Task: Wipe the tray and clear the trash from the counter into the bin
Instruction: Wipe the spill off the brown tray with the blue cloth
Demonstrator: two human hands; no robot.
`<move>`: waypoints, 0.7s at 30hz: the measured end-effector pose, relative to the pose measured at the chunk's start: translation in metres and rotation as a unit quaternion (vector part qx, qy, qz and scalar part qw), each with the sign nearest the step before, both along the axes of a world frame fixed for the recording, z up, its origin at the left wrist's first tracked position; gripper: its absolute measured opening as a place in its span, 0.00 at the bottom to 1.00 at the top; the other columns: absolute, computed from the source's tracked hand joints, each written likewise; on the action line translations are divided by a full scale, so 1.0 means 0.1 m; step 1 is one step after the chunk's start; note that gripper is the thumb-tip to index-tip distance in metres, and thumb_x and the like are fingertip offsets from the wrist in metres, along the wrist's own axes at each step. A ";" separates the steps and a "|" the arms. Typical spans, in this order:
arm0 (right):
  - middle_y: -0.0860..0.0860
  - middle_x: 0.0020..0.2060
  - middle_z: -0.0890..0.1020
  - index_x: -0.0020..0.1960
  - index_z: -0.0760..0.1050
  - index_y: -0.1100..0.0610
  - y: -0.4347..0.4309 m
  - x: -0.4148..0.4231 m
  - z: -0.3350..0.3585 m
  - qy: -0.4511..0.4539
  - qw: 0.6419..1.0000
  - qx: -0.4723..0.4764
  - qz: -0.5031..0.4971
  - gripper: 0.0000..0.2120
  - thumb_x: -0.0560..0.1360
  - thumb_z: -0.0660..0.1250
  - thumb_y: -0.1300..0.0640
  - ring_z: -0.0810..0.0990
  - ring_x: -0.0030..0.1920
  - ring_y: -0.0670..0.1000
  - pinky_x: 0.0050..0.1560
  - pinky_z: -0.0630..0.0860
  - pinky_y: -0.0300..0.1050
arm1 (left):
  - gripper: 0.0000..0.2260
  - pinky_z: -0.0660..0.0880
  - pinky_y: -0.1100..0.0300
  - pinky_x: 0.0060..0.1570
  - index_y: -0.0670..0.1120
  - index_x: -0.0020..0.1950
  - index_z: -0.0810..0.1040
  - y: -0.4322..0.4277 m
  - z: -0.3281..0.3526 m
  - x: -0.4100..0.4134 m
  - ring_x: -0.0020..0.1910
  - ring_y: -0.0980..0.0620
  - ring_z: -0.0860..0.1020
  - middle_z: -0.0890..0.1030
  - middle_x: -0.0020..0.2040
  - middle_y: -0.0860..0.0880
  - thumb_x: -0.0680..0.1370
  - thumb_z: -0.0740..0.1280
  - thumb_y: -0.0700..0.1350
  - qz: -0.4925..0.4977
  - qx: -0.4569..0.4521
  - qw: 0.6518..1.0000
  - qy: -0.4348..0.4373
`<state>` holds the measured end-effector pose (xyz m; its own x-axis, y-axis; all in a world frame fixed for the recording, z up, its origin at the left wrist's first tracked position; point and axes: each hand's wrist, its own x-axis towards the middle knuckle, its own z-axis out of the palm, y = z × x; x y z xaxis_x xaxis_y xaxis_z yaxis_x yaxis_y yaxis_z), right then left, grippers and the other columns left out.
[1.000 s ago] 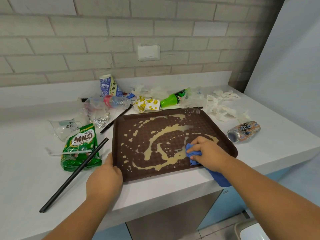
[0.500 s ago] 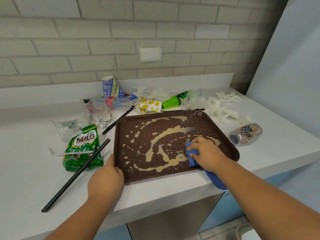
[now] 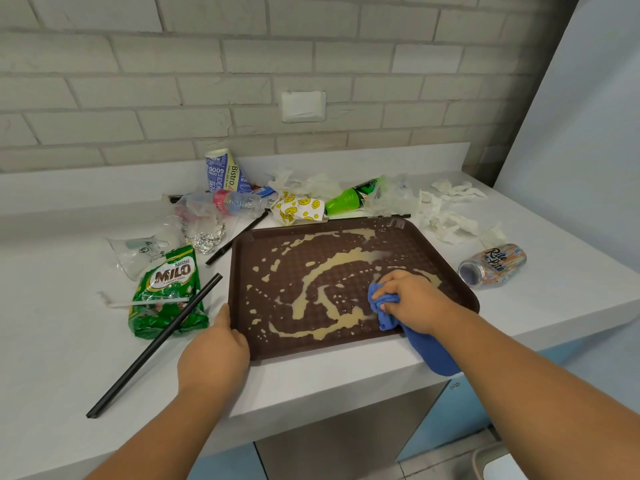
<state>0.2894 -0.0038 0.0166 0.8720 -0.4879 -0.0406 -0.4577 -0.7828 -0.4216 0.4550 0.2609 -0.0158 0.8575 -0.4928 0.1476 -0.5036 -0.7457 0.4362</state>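
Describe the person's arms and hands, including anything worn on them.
Both arms are bare as far as the frame shows: no sleeve appears on the left forearm or the right forearm. The left hand and right hand are ungloved. No watch or bracelet sits at either wrist, and no ring shows on the visible fingers.

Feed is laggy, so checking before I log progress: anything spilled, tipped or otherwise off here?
Yes. Beige liquid is smeared and spattered across most of the brown tray, unwiped beyond the blue cloth in the right hand. A drink can lies on its side right of the tray.
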 end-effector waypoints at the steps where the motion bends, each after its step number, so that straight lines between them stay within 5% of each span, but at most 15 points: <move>1: 0.49 0.61 0.73 0.58 0.80 0.55 0.04 0.02 -0.02 0.001 1.000 -0.018 -0.001 0.12 0.76 0.67 0.59 0.74 0.60 0.52 0.63 0.68 0.40 | 0.17 0.68 0.59 0.26 0.51 0.66 0.66 0.00 0.00 0.00 0.29 0.51 0.73 0.75 0.30 0.50 0.77 0.55 0.42 -0.001 -0.002 1.000 0.000; 15: 0.46 0.61 0.72 0.58 0.80 0.52 0.12 0.03 -0.01 0.008 0.996 0.060 0.070 0.12 0.75 0.68 0.60 0.73 0.58 0.48 0.61 0.68 0.38 | 0.19 0.63 0.60 0.24 0.51 0.70 0.64 0.00 0.00 -0.02 0.29 0.53 0.71 0.73 0.30 0.51 0.79 0.54 0.43 0.003 -0.001 1.000 -0.007; 21: 0.45 0.63 0.71 0.59 0.79 0.51 0.23 0.13 -0.12 -0.012 0.998 -0.002 0.057 0.12 0.76 0.67 0.57 0.72 0.59 0.50 0.65 0.69 0.42 | 0.20 0.71 0.57 0.29 0.51 0.71 0.63 0.00 0.00 0.01 0.31 0.49 0.74 0.76 0.33 0.49 0.78 0.55 0.43 0.013 -0.010 1.000 0.011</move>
